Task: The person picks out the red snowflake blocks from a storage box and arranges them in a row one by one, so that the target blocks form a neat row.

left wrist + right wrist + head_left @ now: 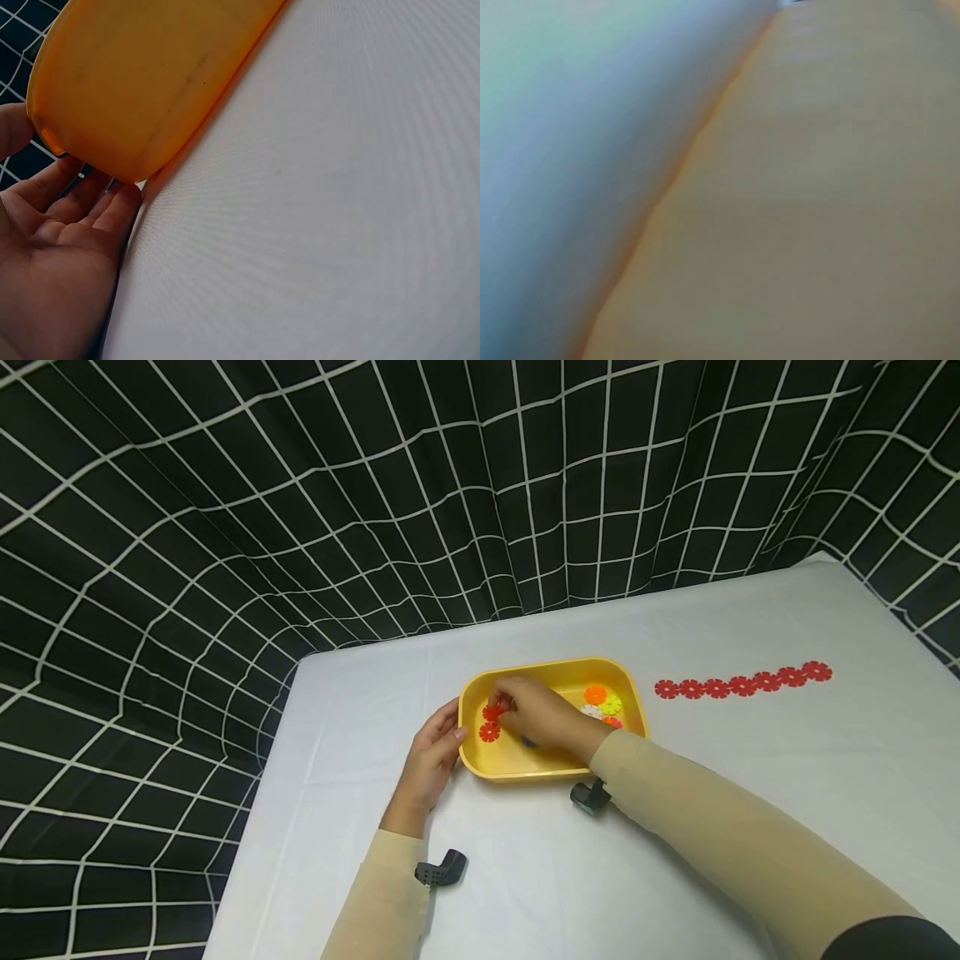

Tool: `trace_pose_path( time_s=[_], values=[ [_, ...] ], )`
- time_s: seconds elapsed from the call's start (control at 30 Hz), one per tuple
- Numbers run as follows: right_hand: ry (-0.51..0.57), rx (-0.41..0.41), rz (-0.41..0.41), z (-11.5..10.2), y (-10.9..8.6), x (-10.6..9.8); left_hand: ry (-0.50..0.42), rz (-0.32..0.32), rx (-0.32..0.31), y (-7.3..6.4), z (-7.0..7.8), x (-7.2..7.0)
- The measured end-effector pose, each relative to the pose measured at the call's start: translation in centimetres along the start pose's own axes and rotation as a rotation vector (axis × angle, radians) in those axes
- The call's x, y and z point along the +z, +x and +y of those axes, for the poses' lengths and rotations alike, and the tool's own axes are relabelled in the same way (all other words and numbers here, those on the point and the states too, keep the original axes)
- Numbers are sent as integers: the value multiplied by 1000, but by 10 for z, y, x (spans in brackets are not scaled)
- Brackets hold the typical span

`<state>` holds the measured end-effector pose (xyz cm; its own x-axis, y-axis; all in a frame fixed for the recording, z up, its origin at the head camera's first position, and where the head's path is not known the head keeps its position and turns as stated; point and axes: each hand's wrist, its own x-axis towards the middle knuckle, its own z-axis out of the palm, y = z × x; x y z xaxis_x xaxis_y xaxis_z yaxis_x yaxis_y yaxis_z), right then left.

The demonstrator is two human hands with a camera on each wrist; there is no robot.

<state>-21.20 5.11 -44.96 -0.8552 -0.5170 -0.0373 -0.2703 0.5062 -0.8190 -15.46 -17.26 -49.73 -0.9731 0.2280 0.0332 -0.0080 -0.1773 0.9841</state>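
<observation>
My left hand (431,762) grips the left end of a yellow plastic tray (555,774), thumb at the rim and fingers against the outer wall. The left wrist view shows that hand (67,247) with its fingers curled at the end of the tray (150,82). Inside the tray, my right hand (543,714) reaches to the left end, thumb and fingertips pinching a red notched plastic disc (492,713). Another red disc (489,732) lies just below it. Part of a blue disc (528,742) shows under the right hand. The right wrist view holds only the beige sleeve (795,210).
At the tray's right side lie an orange disc (596,695), a yellow one (612,705), a white one (591,712) and a pinkish-red one (612,722). A row of linked red discs (742,686) lies right of the tray on the white tablecloth (510,877). Behind hangs a black grid curtain (420,510).
</observation>
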Motion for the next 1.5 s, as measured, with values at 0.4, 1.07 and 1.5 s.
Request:
trace_pose_path(
  time_s=[0.4, 1.07, 1.5],
  values=[
    [233, 46, 73, -8, -8, -14, 3, 8, -8, 0, 1, 0],
    [360, 105, 119, 1, -41, -50, 11, 26, -10, 0, 1, 1],
    [378, 90, 143, 6, -74, -67, 11, 28, -3, -1, 1, 3]
  ],
)
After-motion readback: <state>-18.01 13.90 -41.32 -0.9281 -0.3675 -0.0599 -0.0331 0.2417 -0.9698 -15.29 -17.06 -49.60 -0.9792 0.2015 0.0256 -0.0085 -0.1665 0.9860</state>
